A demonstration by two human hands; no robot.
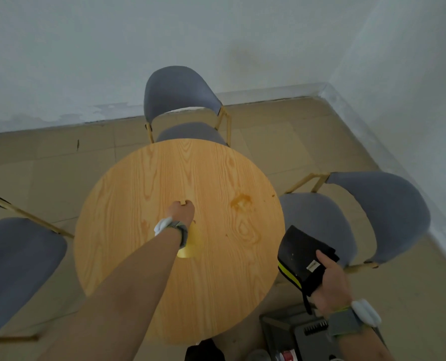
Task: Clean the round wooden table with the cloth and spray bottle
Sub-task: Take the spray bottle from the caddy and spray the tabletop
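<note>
Table (pixel 216 282), stained, three chairs (pixel 182 100) around

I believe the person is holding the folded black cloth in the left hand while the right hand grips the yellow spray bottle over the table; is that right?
Not quite: the hands are swapped. In the head view, the right hand holds the folded black cloth beside the table's edge, while the left hand grips the yellow spray bottle over the table.
</note>
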